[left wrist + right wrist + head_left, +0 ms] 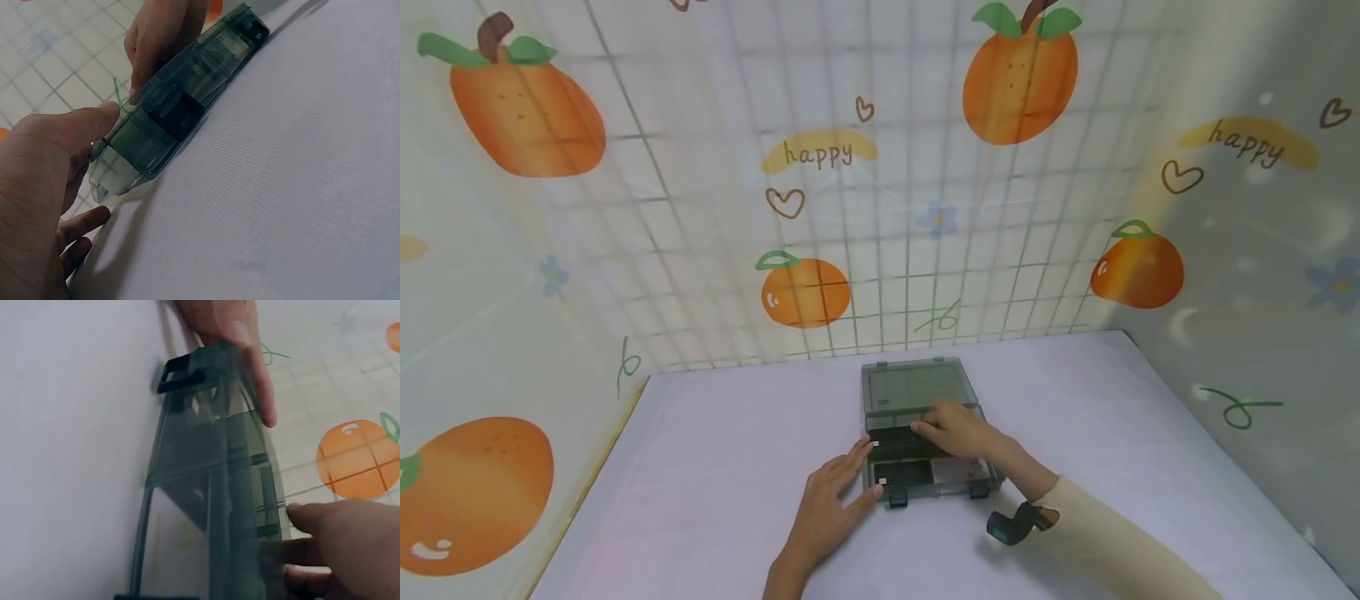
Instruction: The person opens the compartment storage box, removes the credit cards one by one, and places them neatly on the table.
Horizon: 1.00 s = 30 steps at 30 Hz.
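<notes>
A translucent dark green compartment box (942,487) lies on the table with its hinged lid (917,387) folded back, away from the person. Black items (901,475) fill some left compartments; their kind is unclear. My left hand (831,504) rests against the box's left side, fingers fairly straight, the thumb by the near left corner. Over the middle compartments, my right hand (958,429) reaches in with bent fingers and the thumb beside a black item. The right wrist view shows those fingers (303,553) at the box wall, their tips partly hidden, so any pinch cannot be made out.
A white tabletop (722,467) surrounds the box. Behind and beside it hang sheets with an orange-fruit print (805,292), a grid showing through at the back. Two latches (898,499) stick out at the box's front edge. A small black device (1015,525) sits at the right wrist.
</notes>
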Each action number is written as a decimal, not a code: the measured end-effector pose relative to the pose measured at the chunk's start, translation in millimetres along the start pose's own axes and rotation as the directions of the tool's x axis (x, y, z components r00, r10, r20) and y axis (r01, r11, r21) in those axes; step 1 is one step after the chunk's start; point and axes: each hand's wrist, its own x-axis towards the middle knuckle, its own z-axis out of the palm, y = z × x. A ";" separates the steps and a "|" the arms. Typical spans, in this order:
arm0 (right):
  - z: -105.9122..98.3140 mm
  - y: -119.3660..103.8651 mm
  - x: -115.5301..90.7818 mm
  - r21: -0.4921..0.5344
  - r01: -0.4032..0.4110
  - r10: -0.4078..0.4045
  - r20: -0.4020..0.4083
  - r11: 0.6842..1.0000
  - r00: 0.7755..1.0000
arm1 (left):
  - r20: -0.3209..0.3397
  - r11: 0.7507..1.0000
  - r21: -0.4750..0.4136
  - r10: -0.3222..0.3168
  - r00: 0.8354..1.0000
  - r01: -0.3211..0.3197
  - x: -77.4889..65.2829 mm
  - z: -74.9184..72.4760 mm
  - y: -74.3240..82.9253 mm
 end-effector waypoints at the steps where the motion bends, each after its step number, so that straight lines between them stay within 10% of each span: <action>1: 0.0 -1.5 0.3 0.017 -0.027 0.027 0.000 0.999 1.000 | -0.005 1.000 0.003 0.006 1.000 -0.006 -0.2 0.1 -0.5; 11: 5.3 -16.9 -1.9 0.112 -0.296 0.301 -0.027 0.948 0.953 | -0.007 1.000 0.006 0.013 1.000 -0.013 0.1 0.7 -1.0; 30: -5.1 -20.0 9.8 0.293 -0.495 0.495 0.078 0.818 0.865 | 0.025 1.000 0.002 -0.030 0.999 0.030 0.0 0.1 -0.9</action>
